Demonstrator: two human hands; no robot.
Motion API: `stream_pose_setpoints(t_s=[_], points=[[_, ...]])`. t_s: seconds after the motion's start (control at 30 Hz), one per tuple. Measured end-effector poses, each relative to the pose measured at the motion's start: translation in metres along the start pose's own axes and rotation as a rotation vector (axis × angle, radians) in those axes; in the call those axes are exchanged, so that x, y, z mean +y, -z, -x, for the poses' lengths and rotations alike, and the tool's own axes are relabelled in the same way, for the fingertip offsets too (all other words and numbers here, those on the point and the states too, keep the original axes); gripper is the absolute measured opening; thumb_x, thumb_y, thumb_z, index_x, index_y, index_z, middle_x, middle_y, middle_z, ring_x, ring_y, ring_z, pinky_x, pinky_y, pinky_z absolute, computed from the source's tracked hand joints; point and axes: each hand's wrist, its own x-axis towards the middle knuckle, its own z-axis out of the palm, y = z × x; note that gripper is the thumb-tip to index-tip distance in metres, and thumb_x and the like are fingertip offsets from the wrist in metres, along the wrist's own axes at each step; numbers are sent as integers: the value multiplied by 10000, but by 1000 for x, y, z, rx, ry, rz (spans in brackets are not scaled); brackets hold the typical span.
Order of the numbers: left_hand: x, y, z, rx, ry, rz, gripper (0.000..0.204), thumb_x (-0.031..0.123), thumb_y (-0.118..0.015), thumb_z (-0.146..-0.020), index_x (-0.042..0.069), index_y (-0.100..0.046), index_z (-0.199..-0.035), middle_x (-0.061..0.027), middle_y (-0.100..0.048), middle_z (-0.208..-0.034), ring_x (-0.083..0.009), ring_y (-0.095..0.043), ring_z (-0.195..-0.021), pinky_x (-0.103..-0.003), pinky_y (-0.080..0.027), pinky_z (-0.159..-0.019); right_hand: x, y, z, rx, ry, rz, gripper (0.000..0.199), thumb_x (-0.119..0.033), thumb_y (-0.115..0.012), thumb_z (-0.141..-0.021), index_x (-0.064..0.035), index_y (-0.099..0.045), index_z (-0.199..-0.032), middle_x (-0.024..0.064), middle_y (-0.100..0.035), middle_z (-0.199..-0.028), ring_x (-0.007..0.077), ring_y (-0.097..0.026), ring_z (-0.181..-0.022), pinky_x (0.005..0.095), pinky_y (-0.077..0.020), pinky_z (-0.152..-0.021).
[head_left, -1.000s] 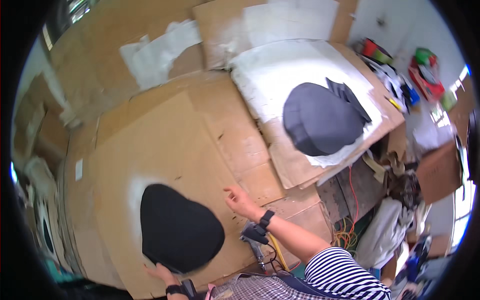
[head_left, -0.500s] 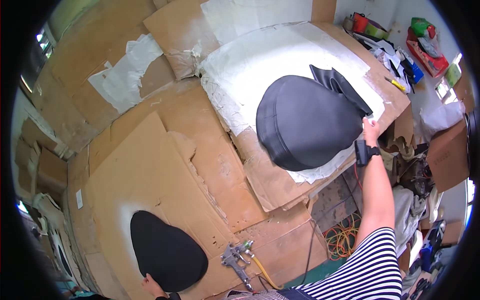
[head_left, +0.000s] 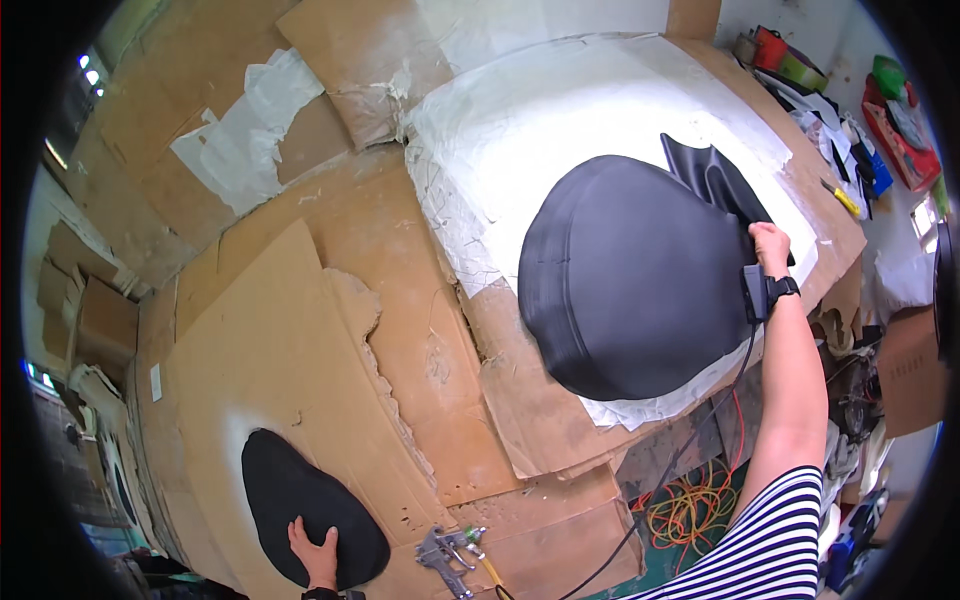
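A large, rounded black leather-like cover [head_left: 650, 285] with a stitched seam along its left side lies on the white paper [head_left: 480, 130] at the right. Its loose folded flap [head_left: 715, 180] spreads out at the upper right. My right hand [head_left: 769, 246] is closed on the edge of this flap. At the lower left a flat, rounded black pad [head_left: 290, 480] rests on cardboard. On its near part lies my left hand [head_left: 314, 555], thumb and fingers apart. A metal spray gun [head_left: 448, 556] with a yellow hose sits to the right of the pad.
Cardboard sheets [head_left: 260, 350] cover the work surface, with a torn edge in the middle. A yellow cutter knife [head_left: 842, 197] lies at the right edge near assorted scraps. Coiled hoses [head_left: 690, 510] rest on the floor below. A cardboard box [head_left: 910, 370] stands far right.
My left hand has moved from the pad's near left edge onto its surface. My right hand has closed on the flap. The view has shifted slightly.
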Motion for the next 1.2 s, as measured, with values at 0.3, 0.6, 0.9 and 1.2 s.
stream_pose_setpoints(t_s=[0.3, 0.6, 0.9, 1.2], points=[[33, -1, 0, -46, -59, 32, 694, 245, -724, -750, 22, -413, -1329, -227, -282, -1428, -383, -263, -1315, -446, -248, -1088, -236, 20, 103, 151, 698, -843, 166, -106, -628, -880, 10, -648, -997, 17, -639, -895, 80, -564, -795, 203, -444, -754], [3, 8, -9, 59, 23, 447, 490, 309, -587, -894, -8, -494, -1256, -178, -486, -1290, -314, -461, -1179, -393, -334, -1024, -317, -18, 402, -739, 1404, -649, 175, -86, -593, -674, -61, -596, -846, 78, -490, -779, 277, -510, -771, 372, -405, -682], [13, 46, 20, -549, 624, 1405, 579, 536, -471, -909, 38, -498, -1203, -93, -591, -1109, -204, -605, -895, -279, -484, -734, -180, -33, 677, -1744, 1208, -248, 229, 38, -591, -620, -74, -547, -815, 70, -514, -818, 243, -553, -809, 360, -390, -677], [4, 61, 23, -215, 116, 1613, 278, -22, -601, -812, -9, -571, -1088, -50, -630, -1008, -129, -587, -898, -286, -474, -831, -252, 15, 708, -1550, 1613, -98, 109, -31, -562, -668, -81, -537, -762, 70, -464, -718, 224, -521, -674, 339, -385, -630]])
